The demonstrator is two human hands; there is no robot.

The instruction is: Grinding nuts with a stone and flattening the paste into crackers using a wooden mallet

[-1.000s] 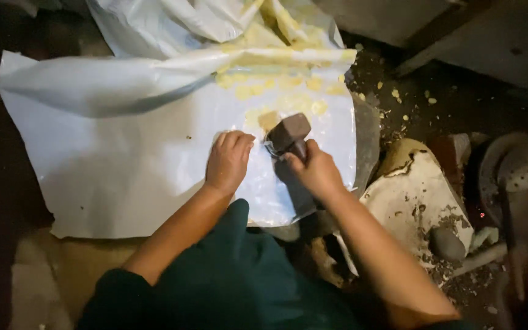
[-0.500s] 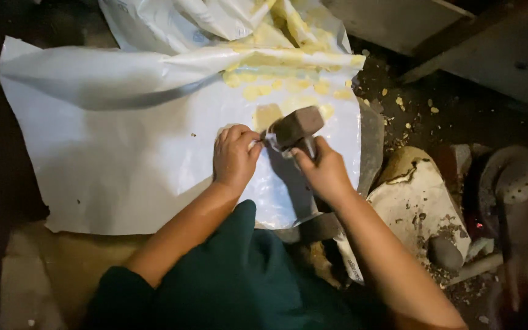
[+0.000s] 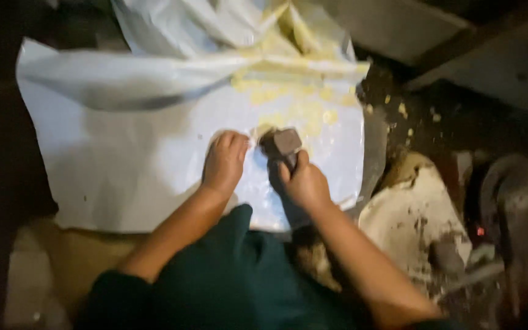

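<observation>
The right hand is clenched on a dark hammer whose head rests on the white sheet, the left hand lies flat, holding nothing, and many yellow crumbs are already crushed there, though one lump seems left.

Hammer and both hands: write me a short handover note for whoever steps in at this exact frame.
Right hand: gripped round the handle of the hammer, whose head is down at the white sheet.
Left hand: palm down, flat on the sheet just left of the hammer head; whether it pins anything is hidden.
Things: yellow crumbs lie scattered over the sheet's far right part, some spilled past its edge onto the dark floor.
Done: much yellow material is already in small bits.
Left: a yellowish piece sits by the hammer head, apparently not yet fully broken.
</observation>
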